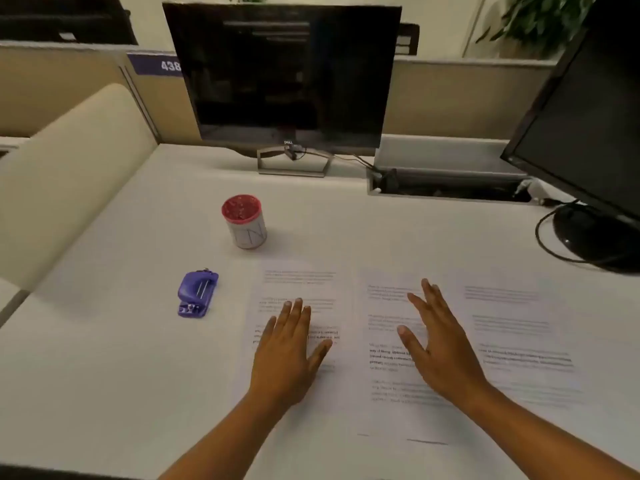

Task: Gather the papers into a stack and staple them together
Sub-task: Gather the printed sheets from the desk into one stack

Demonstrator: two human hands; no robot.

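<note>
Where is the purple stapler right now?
In the head view, the purple stapler lies on the desk left of the papers, untouched, nearer the person than the red-rimmed cup.

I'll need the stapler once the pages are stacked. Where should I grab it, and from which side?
Probably around the wide purple body of the stapler, pinched across its two long sides from above. It lies flat with its narrow metal end toward you, left of the papers, so the left hand is nearer.
</note>
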